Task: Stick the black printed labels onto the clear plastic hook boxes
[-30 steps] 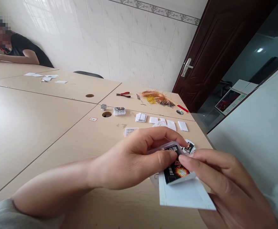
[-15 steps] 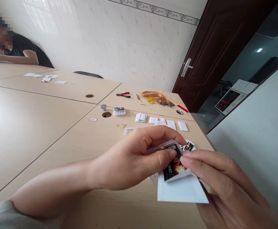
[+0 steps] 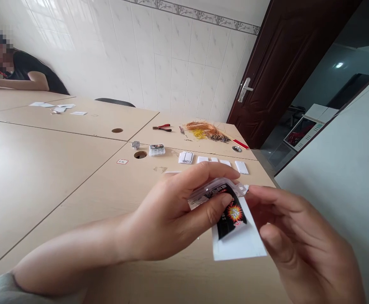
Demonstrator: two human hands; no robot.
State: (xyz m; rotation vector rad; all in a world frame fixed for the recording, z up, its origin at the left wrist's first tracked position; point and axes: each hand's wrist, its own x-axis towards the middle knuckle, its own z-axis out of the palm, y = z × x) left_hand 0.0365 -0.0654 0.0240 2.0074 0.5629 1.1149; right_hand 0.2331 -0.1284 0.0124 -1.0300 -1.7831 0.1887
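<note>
My left hand [image 3: 184,207] is closed around a clear plastic box [image 3: 208,190], its thumb pressing a black printed label [image 3: 235,215] with a fiery burst design. Below the label hangs a blank white card [image 3: 241,245]; how it joins the box is hidden. My right hand [image 3: 305,236] is just to the right, thumb and fingers apart, the index fingertip close to the box's corner. Whether that fingertip touches the box, I cannot tell.
Beyond my hands lie white card stacks [image 3: 186,158], a small clear case [image 3: 157,150], pliers [image 3: 162,127] and a heap of copper-coloured wires [image 3: 203,128]. The table has a round hole [image 3: 140,155]. A person [image 3: 26,71] sits at the far left.
My right thumb and fingers have come off the label and spread apart, the hand shifting slightly right. The label and card have tilted a little in my left hand.
</note>
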